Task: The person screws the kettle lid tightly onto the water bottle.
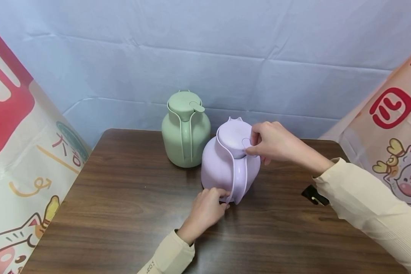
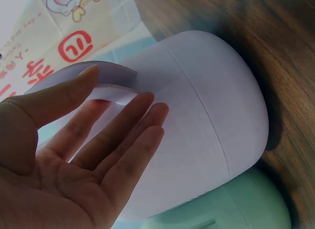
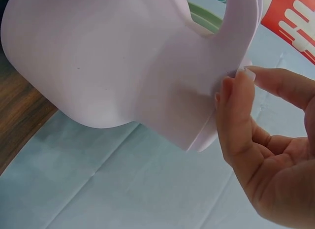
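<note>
A lilac vacuum jug (image 1: 217, 167) stands on the wooden table, its handle facing the near side. Low on that handle (image 1: 240, 177), my left hand (image 1: 207, 207) pinches it between thumb and index finger. The other left fingers (image 2: 130, 162) extend loosely beside the jug's body. Up at the lid (image 1: 233, 134), my right hand (image 1: 274, 140) pinches the small tab at its right edge with thumb and fingertips. The tab itself is mostly covered by the fingers in the right wrist view. Behind and left of the lilac jug is a similar green vacuum jug (image 1: 171, 133), its lid tab pointing right.
A black clip (image 1: 315, 195) sits at the table's right side, beside the right sleeve. Pale cloth (image 1: 205, 49) hangs behind the dark wooden table (image 1: 123, 213). Printed cartoon sheets flank it on the left (image 1: 10, 171) and right (image 1: 373, 144).
</note>
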`<state>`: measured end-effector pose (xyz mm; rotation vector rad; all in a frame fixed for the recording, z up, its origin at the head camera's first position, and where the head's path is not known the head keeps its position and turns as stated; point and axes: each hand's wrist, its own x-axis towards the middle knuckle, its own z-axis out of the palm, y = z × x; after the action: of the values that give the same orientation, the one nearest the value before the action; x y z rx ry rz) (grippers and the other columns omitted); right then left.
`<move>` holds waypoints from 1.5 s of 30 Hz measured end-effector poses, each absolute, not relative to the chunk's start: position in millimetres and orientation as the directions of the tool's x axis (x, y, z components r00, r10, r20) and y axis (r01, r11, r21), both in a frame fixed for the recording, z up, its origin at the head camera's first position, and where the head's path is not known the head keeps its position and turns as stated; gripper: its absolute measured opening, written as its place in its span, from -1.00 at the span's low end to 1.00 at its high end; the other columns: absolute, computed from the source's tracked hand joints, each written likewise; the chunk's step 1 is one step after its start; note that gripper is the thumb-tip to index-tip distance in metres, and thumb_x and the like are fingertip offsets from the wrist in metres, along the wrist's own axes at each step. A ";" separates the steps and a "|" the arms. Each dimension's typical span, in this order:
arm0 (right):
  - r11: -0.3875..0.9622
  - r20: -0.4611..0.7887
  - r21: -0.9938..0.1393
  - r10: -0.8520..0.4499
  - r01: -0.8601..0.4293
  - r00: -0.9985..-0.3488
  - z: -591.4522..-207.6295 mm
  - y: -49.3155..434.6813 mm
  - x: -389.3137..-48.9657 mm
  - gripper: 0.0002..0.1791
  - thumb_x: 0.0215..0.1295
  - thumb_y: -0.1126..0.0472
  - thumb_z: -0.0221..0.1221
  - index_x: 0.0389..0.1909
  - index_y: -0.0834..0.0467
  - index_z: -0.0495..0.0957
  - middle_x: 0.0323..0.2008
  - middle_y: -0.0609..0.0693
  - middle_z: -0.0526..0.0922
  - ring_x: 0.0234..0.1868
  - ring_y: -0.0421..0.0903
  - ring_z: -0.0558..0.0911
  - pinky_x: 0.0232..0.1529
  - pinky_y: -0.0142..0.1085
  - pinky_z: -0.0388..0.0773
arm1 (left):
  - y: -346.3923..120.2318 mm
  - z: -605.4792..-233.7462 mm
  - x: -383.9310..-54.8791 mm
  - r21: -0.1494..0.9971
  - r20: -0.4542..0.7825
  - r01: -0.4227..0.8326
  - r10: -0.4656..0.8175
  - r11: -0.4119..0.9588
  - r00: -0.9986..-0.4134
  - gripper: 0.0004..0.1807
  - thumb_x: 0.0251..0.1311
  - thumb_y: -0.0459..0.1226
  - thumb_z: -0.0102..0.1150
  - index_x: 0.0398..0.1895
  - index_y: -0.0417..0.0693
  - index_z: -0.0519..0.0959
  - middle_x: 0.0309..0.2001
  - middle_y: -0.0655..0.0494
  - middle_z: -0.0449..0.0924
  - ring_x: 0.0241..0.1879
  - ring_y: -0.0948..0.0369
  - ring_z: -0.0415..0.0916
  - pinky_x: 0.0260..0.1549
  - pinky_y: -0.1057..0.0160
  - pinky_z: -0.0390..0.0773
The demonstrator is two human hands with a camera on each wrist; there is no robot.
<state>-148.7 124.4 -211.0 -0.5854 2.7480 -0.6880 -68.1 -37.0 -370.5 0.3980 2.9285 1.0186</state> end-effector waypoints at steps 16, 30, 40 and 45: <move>0.795 -0.070 -0.415 -0.512 -0.442 -0.856 -224.3 147.9 -147.4 -0.79 -0.17 0.19 0.36 -0.53 0.13 0.53 -0.62 -0.15 0.54 -0.51 -0.21 0.50 -0.38 -0.28 0.42 | -33.7 -369.1 -64.9 0.594 0.069 0.215 0.217 0.775 -0.974 -0.75 -0.07 -0.35 0.29 -0.25 0.04 0.68 -0.36 0.12 0.66 -0.49 0.14 0.55 -0.58 0.23 0.43; 0.773 -0.119 -0.518 -0.489 -0.366 -0.864 -261.2 173.3 -141.6 -0.69 -0.13 0.20 0.37 -0.37 0.25 0.54 -0.52 -0.08 0.57 -0.46 -0.18 0.55 -0.41 -0.27 0.46 | -31.2 -370.7 -63.3 0.548 0.088 0.222 0.208 0.807 -0.974 -0.72 -0.07 -0.35 0.29 -0.20 0.02 0.67 -0.30 0.08 0.66 -0.41 0.08 0.58 -0.54 0.20 0.48; 0.778 -0.163 -0.545 -0.464 -0.312 -0.871 -304.7 182.5 -131.9 -0.43 -0.11 0.23 0.36 -0.10 0.49 0.43 -0.34 0.19 0.62 -0.35 -0.01 0.64 -0.30 -0.14 0.52 | -29.1 -371.5 -63.2 0.530 0.103 0.238 0.218 0.814 -0.971 -0.72 -0.05 -0.33 0.29 -0.19 0.02 0.66 -0.33 0.09 0.66 -0.43 0.09 0.58 -0.54 0.21 0.47; 0.765 -0.193 -0.591 -0.443 -0.257 -0.875 -320.9 183.8 -126.0 -0.31 -0.11 0.25 0.37 -0.02 0.57 0.33 -0.22 0.36 0.58 -0.29 0.07 0.65 -0.27 -0.11 0.53 | -28.9 -372.4 -62.9 0.524 0.113 0.245 0.219 0.816 -0.969 -0.73 -0.04 -0.31 0.29 -0.19 0.02 0.66 -0.36 0.09 0.66 -0.45 0.09 0.57 -0.58 0.21 0.46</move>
<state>-126.0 183.8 -320.9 -0.5402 2.6390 -0.8163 -62.9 -28.9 -372.4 0.3887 3.0380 0.8869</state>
